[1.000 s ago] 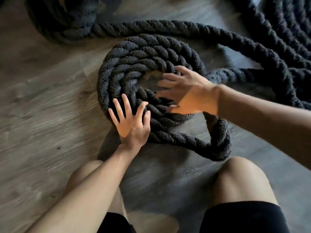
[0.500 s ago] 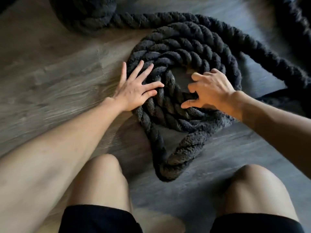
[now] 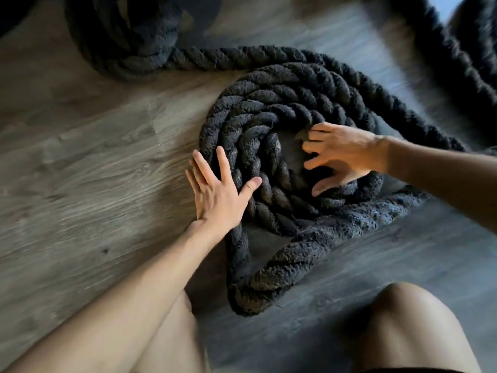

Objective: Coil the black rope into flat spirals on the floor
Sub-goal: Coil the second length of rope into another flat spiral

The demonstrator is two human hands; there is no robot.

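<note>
A thick black twisted rope (image 3: 271,109) lies wound in a flat spiral of several turns on the wooden floor (image 3: 80,170). My left hand (image 3: 217,192) rests flat on the spiral's left outer edge, fingers spread, thumb on the rope. My right hand (image 3: 341,154) sits over the hollow centre, fingers curled and apart, touching the inner turns on the right. A loose loop of the same rope (image 3: 269,281) hangs out of the spiral toward my knees. The rope runs from the spiral's top back toward the upper left.
A heap of more black rope (image 3: 126,41) lies at the upper left. Further strands (image 3: 457,57) cross the upper right corner. My bare knees (image 3: 408,327) are at the bottom edge, close to the loose loop. Bare wooden floor spreads to the left.
My left hand slid down the spiral's left edge toward me, and its fingers now point up instead of right. My right hand stays at the centre. The view shifted slightly.
</note>
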